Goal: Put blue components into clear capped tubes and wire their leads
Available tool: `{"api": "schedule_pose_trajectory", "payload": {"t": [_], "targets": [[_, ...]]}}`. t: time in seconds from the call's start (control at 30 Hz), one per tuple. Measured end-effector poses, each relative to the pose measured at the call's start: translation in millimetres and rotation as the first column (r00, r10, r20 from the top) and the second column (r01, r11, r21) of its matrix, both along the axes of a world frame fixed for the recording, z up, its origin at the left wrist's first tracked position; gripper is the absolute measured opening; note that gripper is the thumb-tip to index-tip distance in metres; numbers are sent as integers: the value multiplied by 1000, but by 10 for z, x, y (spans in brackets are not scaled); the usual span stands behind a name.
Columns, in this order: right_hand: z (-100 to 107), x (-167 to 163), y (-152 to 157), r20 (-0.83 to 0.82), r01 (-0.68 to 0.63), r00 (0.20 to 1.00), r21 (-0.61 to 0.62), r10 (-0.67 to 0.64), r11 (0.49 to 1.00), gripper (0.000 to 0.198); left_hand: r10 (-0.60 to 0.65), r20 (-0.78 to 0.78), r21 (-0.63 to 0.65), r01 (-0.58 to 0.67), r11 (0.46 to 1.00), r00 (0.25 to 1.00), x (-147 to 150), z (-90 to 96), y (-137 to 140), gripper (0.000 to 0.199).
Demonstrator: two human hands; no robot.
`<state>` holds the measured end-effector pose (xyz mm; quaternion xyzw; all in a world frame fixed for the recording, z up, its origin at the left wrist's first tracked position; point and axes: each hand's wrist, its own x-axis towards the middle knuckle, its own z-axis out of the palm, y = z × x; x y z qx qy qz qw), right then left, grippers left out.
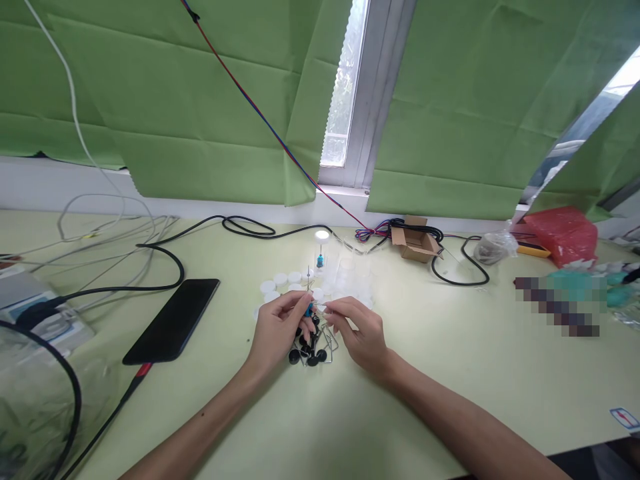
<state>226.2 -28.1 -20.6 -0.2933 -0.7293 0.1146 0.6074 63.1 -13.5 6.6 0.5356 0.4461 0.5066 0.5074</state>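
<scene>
The left hand [280, 327] pinches a small blue piece [309, 309] lying between both hands, and the right hand [361, 333] grips a thin wire [319, 305] at its fingertips. Behind them, a clear tube [325, 252] holds another blue piece [320, 261]; rightward come an open cardboard box [419, 254] and a red-arrowed sticker [625, 418].

head camera | looks forward and down | table [320, 420] near | window [341, 113] beyond

blue piece [309, 309]: plastic | black knobs [313, 361]: smooth plastic | phone [173, 322]: glossy | box [416, 254]: matt cardboard
</scene>
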Motion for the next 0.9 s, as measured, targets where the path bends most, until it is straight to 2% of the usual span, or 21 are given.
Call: {"api": "schedule_pose_trajectory", "payload": {"t": [0.27,0.57,0.67,0.8,0.9], "targets": [[-3,-3,-16,0,13,1000,-21,-13,1000,13,8,-26,16,-7,1000,1000,-6,-16,-10,23],[-11,-23,-50,-50,4,999,-183,-14,983,16,-13,-57,22,14,1000,998,-10,-15,-33,25],[-2,-38,-67,-133,-46,991,-286,8,957,18,-10,-64,17,11,1000,998,-10,-33,-25,25],[23,-75,-81,-301,-174,953,-430,41,886,19,-3,-70,19,4,1000,998,-20,-69,-13,25],[42,-98,-79,-395,-245,918,-488,39,838,21,5,-81,23,-3,1000,997,-26,-82,-8,25]]}}
